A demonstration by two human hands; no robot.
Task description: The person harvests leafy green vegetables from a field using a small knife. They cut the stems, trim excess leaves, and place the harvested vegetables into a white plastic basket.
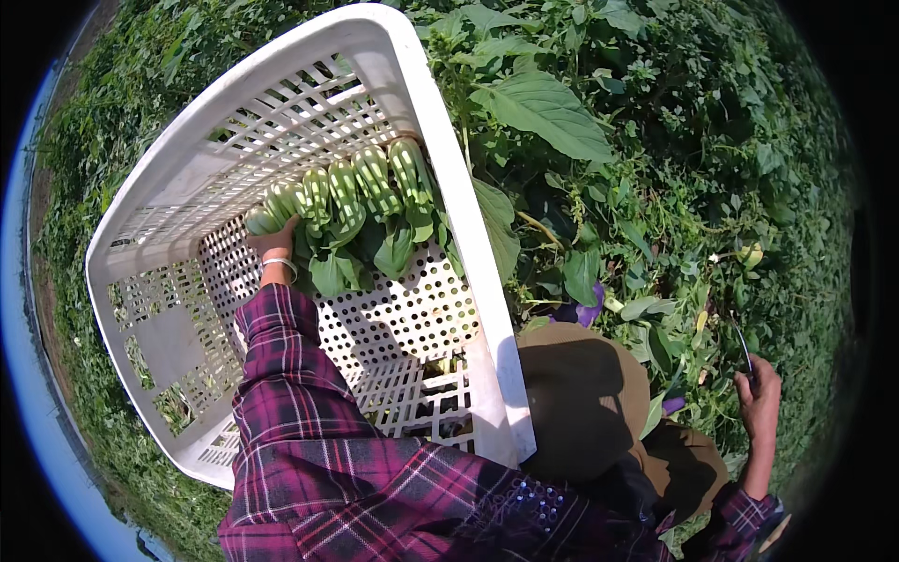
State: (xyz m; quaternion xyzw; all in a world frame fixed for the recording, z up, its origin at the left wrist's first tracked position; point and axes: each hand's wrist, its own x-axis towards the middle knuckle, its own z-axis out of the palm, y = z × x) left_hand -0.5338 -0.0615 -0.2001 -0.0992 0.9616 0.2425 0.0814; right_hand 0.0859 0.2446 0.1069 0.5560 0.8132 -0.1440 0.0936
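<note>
A white slatted plastic crate [435, 91] stands tilted in the view at the left and centre. Along its far inner side lies a row of leafy greens with pale green stalks [344, 190], stalk ends towards the wall and leaves towards me. My left hand [274, 242], with a white band at the wrist, is at the left end of this row, closed around a bunch of greens there; its fingers are partly hidden. Away to the right, outside the crate, my right hand [758, 397] is closed on the handle of a thin, curved metal blade [742, 343].
Dense green plants [674, 140] surround the crate. A broad-leaved plant [548, 112] rises against its right rim. My brown-clad knee [583, 393] is beside the crate's near right corner. Something purple [590, 305] lies among the leaves beyond that knee.
</note>
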